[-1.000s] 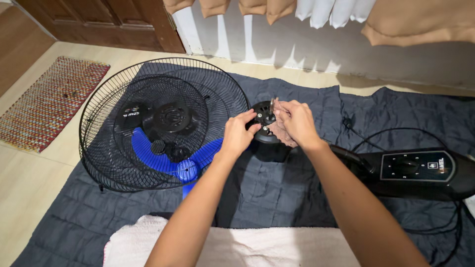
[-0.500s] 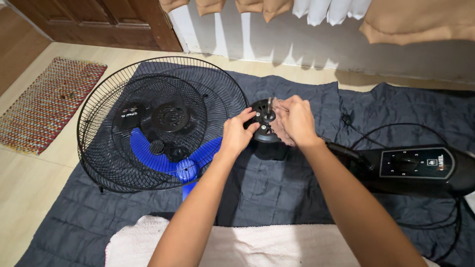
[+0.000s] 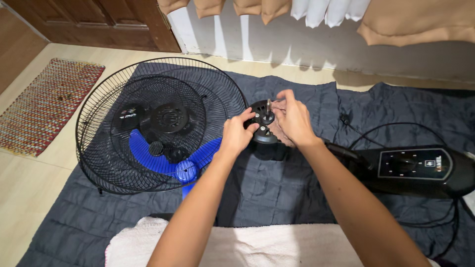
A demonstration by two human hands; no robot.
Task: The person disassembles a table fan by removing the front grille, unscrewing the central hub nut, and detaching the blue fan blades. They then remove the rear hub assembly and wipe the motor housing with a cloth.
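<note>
Black plastic fills both grips: the left hand (image 3: 236, 134) pinches the front of the motor (image 3: 264, 129), steadying it, while the right hand (image 3: 296, 121) cups its far side, fingers curled beside the upright shaft (image 3: 268, 105). The motor stands mid-blanket (image 3: 277, 198). Toward the blanket's left edge lie the grilles (image 3: 148, 123) over a blue blade (image 3: 183, 165); the base (image 3: 415, 168) lies right.

L hand (image 3: 237, 133) & R hand (image 3: 294, 118) extended fwd (fingers curled).
</note>
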